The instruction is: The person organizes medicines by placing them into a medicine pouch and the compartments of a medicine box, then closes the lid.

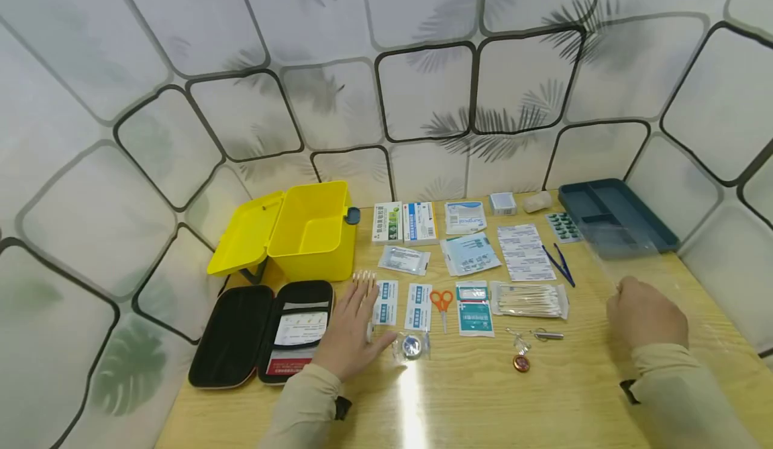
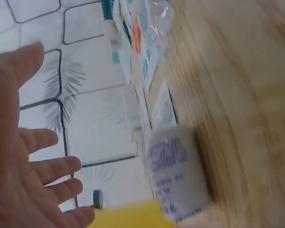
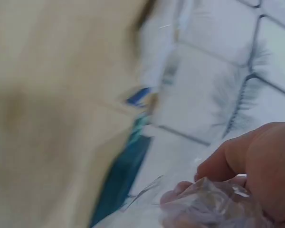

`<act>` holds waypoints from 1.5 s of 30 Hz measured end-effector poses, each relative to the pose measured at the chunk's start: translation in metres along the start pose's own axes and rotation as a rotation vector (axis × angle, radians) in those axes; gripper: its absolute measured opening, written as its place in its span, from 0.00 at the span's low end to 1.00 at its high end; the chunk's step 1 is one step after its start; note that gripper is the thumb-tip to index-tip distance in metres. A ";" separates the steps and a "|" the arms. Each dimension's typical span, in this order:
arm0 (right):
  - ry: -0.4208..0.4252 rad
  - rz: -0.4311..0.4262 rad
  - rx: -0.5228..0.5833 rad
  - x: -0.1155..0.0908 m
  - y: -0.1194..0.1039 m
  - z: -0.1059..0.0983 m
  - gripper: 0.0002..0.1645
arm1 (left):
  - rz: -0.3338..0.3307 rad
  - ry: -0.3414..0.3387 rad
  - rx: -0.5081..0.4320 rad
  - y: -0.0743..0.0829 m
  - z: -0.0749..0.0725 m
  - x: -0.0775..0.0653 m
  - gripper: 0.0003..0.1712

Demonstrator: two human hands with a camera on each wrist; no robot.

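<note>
My left hand [image 1: 350,331] is over the table's left half with its fingers straight, between the black zip case [image 1: 232,335] and the packets. In the left wrist view a white bottle with purple print [image 2: 175,173] is upright on the table, apart from the spread fingers [image 2: 57,168]. From the head view the hand covers nearly all of it. At the right, my right hand [image 1: 647,315] grips a clear plastic bag [image 1: 631,239], which reaches toward the dark blue tray [image 1: 664,234]. The crumpled film [image 3: 213,202] bunches in its fingers in the right wrist view.
An open yellow box [image 1: 314,254] stands at the back left. Across the middle lie medicine boxes [image 1: 419,222], orange scissors [image 1: 442,301], cotton swabs [image 1: 530,300], blue tweezers [image 1: 561,266], a plaster sheet [image 1: 525,253] and several packets. Safety pins [image 1: 518,339] lie nearer the front.
</note>
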State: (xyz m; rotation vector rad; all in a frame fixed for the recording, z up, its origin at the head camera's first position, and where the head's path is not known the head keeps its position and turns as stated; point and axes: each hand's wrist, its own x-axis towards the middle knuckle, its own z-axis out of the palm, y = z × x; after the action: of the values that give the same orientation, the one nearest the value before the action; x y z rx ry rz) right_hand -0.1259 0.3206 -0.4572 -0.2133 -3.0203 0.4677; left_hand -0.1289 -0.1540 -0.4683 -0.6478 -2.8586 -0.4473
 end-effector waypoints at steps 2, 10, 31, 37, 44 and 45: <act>0.160 -0.065 0.015 -0.003 -0.021 -0.006 0.09 | 0.012 0.049 -0.084 0.002 0.002 0.003 0.45; 0.637 -0.510 0.046 -0.003 -0.094 -0.007 0.04 | -0.037 0.038 -0.687 0.027 0.008 0.021 0.30; 0.515 -0.999 0.432 -0.022 -0.158 0.056 0.18 | -0.346 0.079 -1.529 0.081 -0.027 0.061 0.44; 0.442 -0.874 0.576 -0.021 -0.152 0.053 0.10 | -0.209 0.131 -1.406 0.066 -0.034 0.064 0.31; 0.300 -0.722 0.778 -0.021 -0.151 0.043 0.17 | -0.066 0.165 -1.317 0.057 -0.048 0.064 0.11; 0.295 -0.704 0.792 -0.021 -0.151 0.042 0.17 | -0.041 0.177 -1.303 0.057 -0.049 0.064 0.09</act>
State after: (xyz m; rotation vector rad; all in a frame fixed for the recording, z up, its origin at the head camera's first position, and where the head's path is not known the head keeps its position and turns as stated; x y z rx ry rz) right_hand -0.1281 0.1631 -0.4521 0.7181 -2.1805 1.3019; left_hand -0.1555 -0.0962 -0.3935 -0.6071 -2.0732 -2.2425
